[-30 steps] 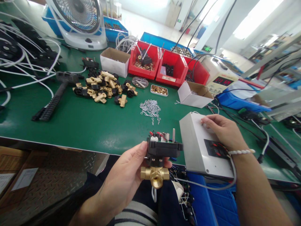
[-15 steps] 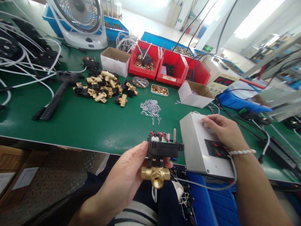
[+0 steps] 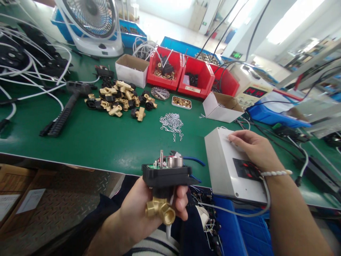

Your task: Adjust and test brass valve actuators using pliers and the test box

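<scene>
Above my lap, my left hand [image 3: 135, 206] is closed around a motorized ball valve [image 3: 166, 177]. Its brass three-way body points down towards me, and the black actuator housing on top is uncovered, showing a silver motor, an upright metal shaft and red and blue wires. My right hand [image 3: 254, 149] pinches a small switch [image 3: 230, 139] on top of the grey control box [image 3: 218, 156]; the fingertips mostly cover it. A white cable runs from the box's black terminal panel [image 3: 246, 169] under my right wrist.
Brass valve bodies [image 3: 115, 97] lie piled beside a black hammer [image 3: 70, 106]. Spring clips [image 3: 172, 122] sit mid-bench, with a tray of brass parts [image 3: 181, 102] behind. Red bins [image 3: 195, 76], white boxes [image 3: 222, 112], a power supply [image 3: 252, 89] and a fan [image 3: 98, 49] stand farther back.
The valve has turned in my left hand and shifted slightly left, so its shaft, motor and blue wires now face differently. My right hand stays at the switch. The power supply's red readout differs.
</scene>
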{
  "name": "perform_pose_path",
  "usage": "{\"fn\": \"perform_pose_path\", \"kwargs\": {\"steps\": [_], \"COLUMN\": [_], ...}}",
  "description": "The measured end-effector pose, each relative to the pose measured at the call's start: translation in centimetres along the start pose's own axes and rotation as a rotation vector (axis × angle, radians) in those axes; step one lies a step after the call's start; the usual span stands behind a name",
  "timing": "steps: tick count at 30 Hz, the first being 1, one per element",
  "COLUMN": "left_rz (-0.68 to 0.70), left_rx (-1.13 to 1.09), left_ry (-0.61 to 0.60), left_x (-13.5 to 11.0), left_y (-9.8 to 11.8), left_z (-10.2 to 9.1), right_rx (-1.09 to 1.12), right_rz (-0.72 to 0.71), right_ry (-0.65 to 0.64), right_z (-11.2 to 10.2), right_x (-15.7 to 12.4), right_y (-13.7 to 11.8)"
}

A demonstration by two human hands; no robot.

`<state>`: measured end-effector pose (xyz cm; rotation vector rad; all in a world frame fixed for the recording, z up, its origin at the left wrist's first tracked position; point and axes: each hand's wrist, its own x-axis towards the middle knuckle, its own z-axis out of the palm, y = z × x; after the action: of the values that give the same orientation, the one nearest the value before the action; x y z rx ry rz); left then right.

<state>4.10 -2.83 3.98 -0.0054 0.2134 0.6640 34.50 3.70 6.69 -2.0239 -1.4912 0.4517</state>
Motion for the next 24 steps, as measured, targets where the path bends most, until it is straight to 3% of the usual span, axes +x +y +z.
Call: {"fn": "perform_pose_path", "kwargs": {"steps": [5,13,24], "left_rz": [0.005,-0.008,-0.027], "left_rx": [-0.019,0.006,-0.018], "left_ry": [-0.115,-0.170,-0.225], "left_x": [-0.1,-0.2,0.2], "left_y": [-0.1,-0.3,-0.5], "left_z": [-0.2,-0.6,-1.3], "right_rx": [-0.018,-0.068,-0.081], "right_rz": [0.001,0.027,0.027], "right_ry": [-0.042,0.032,0.041], "right_z": [0.0,0.2,0.2], "right_x": [0.1,0.4,0.6], "right_y": [-0.3,-1.1,0.1]}}
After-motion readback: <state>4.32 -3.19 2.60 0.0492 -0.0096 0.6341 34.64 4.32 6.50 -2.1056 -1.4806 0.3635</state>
